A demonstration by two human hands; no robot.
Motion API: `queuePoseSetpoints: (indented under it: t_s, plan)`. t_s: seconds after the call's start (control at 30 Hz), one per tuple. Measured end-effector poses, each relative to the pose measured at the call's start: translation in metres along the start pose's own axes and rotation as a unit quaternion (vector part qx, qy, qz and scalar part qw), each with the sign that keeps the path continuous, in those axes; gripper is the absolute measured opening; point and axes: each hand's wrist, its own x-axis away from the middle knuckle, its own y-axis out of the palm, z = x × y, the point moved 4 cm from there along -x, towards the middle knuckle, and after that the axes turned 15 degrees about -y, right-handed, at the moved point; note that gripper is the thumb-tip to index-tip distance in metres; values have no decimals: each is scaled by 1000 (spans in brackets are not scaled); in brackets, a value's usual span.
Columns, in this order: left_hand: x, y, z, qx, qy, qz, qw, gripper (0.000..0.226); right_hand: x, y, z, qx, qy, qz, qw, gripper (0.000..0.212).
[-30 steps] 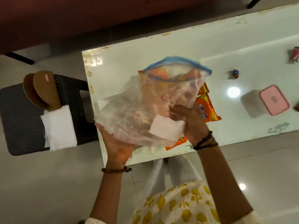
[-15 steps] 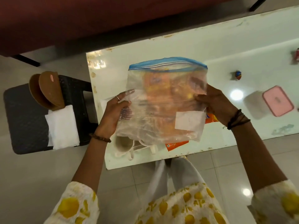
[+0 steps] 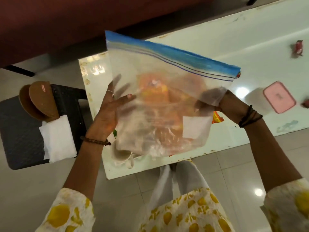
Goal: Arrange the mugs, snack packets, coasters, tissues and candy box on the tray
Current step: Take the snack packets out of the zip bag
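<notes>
A large clear zip bag (image 3: 167, 91) with a blue seal strip is held flat above the white table (image 3: 217, 41). My left hand (image 3: 108, 113) presses its open palm against the bag's left edge, fingers spread behind the plastic. My right hand (image 3: 222, 104) pinches the bag's right edge. Orange snack packets (image 3: 217, 117) lie on the table under the bag, mostly blurred through the plastic. Beige mugs (image 3: 120, 154) stand at the table's near edge below the bag. A pink-lidded box (image 3: 278, 97) sits at the right.
A dark stool (image 3: 21, 131) left of the table carries brown coasters (image 3: 40, 101) and folded white tissues (image 3: 58, 139). Small wrapped candies (image 3: 298, 47) lie on the far right of the table. A dark red sofa (image 3: 66, 22) runs behind. Tiled floor lies below.
The bag has gone from crumpled in both hands to stretched wide and lifted nearer the camera, tilted with its seal sloping down to the right. My left hand shifted from underneath to its left edge.
</notes>
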Motion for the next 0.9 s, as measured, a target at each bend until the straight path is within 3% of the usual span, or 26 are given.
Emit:
queuePoseSetpoints:
  t_s: [0.1,0.2,0.27,0.33,0.4,0.47,0.53,0.6,0.67,0.77,0.9]
  plan:
    - [-4,7,20,-79,1,-34,996,36,-1,2,-7,-25,-5,-16,1000,32]
    - [-7,18,34,-110,25,-32,993,28,-4,-4,-10,-132,-26,57,989,32]
    - [-8,25,37,-67,43,-44,996,41,-8,-6,-7,-230,-18,106,967,27]
    - [-6,30,35,-4,53,-54,997,46,-10,-3,-1,-292,28,135,946,40]
    - [-1,35,28,57,60,-105,991,30,-15,0,1,-308,17,161,937,45]
    - [3,37,17,101,26,-121,987,45,-19,3,0,-296,-3,177,939,48]
    - [2,34,6,93,-4,-102,990,59,-19,2,1,-268,-4,185,946,46]
    - [-1,29,-1,61,-18,-57,996,42,-18,-3,4,-256,11,199,946,35]
    - [-4,24,-4,56,-48,13,997,36,-16,0,4,-343,13,178,922,28]
    - [-7,22,0,94,-36,40,994,52,-14,9,8,-465,-17,177,867,59]
    - [-13,28,3,159,-13,87,983,55,-7,43,23,-526,-12,174,832,71]
